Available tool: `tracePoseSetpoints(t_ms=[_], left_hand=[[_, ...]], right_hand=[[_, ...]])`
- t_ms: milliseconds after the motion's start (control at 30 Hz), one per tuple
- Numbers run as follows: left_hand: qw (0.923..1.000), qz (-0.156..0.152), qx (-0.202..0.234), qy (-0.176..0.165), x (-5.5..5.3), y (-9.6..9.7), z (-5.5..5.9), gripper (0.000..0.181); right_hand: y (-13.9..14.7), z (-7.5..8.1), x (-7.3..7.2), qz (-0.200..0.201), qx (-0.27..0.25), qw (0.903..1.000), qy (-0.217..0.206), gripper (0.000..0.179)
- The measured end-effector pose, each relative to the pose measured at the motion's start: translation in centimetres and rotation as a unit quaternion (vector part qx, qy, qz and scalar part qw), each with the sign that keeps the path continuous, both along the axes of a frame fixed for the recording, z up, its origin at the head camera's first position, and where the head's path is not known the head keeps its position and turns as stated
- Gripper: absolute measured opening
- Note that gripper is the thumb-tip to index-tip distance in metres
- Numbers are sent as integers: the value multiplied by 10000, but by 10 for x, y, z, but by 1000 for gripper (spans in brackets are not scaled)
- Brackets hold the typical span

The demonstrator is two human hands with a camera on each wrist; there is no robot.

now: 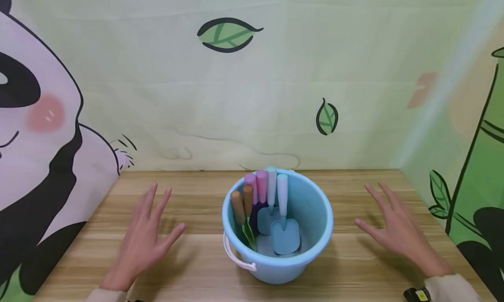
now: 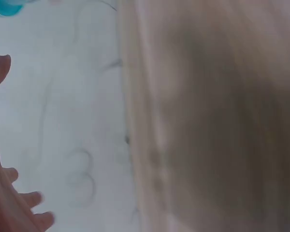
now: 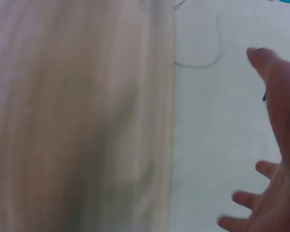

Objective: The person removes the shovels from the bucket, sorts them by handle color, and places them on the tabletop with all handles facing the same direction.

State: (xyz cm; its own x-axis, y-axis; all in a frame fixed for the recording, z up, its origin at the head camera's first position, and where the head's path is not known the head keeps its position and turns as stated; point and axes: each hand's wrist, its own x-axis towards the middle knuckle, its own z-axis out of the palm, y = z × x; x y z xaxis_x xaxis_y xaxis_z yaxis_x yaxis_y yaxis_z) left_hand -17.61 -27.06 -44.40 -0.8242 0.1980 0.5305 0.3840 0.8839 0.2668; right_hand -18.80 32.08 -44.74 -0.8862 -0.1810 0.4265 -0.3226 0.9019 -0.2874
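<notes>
A light blue bucket [image 1: 277, 269] stands upright on the table, its white handle [image 1: 238, 256] hanging down on the left side. Inside lean toy garden tools: two blue shovels [image 1: 285, 236] with pale handles, two tools with pink handles [image 1: 261, 186] and dark lower parts, and two with brown handles [image 1: 238, 207], at least one having a green blade. To the left of the bucket my left hand [image 1: 147, 236] is held with fingers spread, touching nothing. My right hand [image 1: 399, 230] is likewise spread, apart from the bucket on its right. Both wrist views show extended fingers and no held thing.
The wooden table [image 1: 189, 249] ends at a pale green cloth backdrop [image 1: 157, 74] printed with leaves, a panda [image 1: 39, 140] at left and bamboo at right. A dark watch-like device [image 1: 417, 294] sits at the right wrist.
</notes>
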Motion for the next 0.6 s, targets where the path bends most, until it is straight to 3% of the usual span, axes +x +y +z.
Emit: tracePoseSetpoints(t_ms=[133, 300, 600], left_hand=[[9976, -410, 484, -267, 0, 16, 17, 95], [9911, -1004, 770, -420, 3, 37, 34, 97], [9772, -1727, 1077, -604, 8, 65, 49, 97]], right_hand=[[-6, 13, -3, 511, -652, 9963, -218, 94], [-18, 25, -5, 1101, -1182, 9859, -428, 91], [-37, 38, -1, 1632, -1784, 9667, -834, 83]])
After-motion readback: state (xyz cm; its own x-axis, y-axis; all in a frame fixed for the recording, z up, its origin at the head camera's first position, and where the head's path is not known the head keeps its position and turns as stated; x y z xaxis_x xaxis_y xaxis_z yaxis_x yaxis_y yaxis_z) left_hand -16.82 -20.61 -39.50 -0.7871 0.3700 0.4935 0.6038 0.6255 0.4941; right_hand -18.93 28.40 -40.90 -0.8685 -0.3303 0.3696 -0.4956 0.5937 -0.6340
